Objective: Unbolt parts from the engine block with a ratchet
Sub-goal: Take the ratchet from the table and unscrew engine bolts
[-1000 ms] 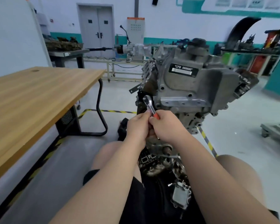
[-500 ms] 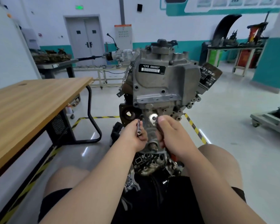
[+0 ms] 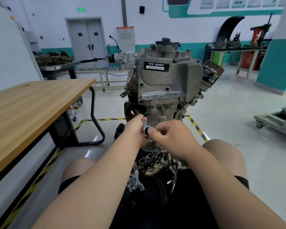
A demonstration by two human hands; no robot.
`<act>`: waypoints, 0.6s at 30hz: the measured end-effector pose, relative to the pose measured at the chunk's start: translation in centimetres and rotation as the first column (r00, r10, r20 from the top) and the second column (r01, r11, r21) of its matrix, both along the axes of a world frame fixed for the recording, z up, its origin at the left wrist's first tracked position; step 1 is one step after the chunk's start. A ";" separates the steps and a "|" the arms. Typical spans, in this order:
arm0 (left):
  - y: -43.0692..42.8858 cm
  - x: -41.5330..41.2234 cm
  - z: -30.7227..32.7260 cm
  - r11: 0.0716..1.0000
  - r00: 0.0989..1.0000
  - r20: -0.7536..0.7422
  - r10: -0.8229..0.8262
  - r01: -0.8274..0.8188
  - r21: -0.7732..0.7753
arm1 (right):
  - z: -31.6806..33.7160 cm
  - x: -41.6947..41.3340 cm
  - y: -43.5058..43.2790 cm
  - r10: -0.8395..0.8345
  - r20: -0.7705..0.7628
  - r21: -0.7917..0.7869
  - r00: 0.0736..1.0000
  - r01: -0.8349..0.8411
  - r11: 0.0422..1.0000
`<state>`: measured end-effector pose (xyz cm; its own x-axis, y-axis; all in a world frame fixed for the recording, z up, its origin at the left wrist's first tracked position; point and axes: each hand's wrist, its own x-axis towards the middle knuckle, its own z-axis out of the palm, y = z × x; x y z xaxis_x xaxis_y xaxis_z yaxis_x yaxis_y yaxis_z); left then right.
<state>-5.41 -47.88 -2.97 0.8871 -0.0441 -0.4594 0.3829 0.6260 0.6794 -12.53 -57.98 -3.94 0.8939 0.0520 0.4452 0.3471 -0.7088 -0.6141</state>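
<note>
Gripping the ratchet point(image 3: 145, 127) together, left hand point(image 3: 134, 129) and right hand point(image 3: 170, 134) sit low before the engine block point(image 3: 168, 83). Table point(image 3: 40, 100) edge near on the left; open floor point(image 3: 229, 113) on the right. Ratchet handle and bolt hidden behind fingers.

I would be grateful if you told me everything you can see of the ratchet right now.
The ratchet shows only as a short length of shiny chromed metal: a slim stem rising slightly leftward from a rounder head; its handle is hidden. It sits low before the grey engine block, between both hands: the left hand holds the stem, the right hand pinches the head, thumb on top. Whether it engages a bolt cannot be seen.
</note>
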 end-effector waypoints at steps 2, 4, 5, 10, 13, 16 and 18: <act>0.8 0.0 0.1 0.991 0.998 0.019 -0.064 0.062 0.120 | 0.4 -0.2 0.3 -0.004 0.031 -0.109 1.000 0.007 0.994; 1.5 0.4 0.5 0.970 0.995 0.008 -0.101 0.097 0.224 | 1.1 -0.3 0.5 -0.029 0.072 -0.245 0.997 0.046 0.969; 1.9 0.4 0.7 0.957 0.994 0.019 -0.106 0.097 0.275 | 1.6 -0.4 0.7 -0.038 0.100 -0.330 0.994 0.069 0.942; 3.7 0.5 1.0 0.842 0.987 0.139 -0.081 -0.007 0.539 | 3.3 0.2 1.6 -0.015 0.085 -0.516 0.996 0.057 0.854; 4.4 0.8 1.3 0.802 0.984 0.150 -0.099 -0.011 0.598 | 3.1 0.3 2.2 -0.037 0.067 -0.462 0.997 0.064 0.884; 4.7 0.8 1.4 0.752 0.970 0.176 -0.169 0.011 0.659 | 2.8 0.3 2.8 -0.036 0.185 -0.580 0.982 0.139 0.803; 4.9 0.8 1.3 0.704 0.956 0.196 -0.218 0.015 0.710 | 3.0 0.3 3.1 -0.015 0.254 -0.685 0.967 0.191 0.704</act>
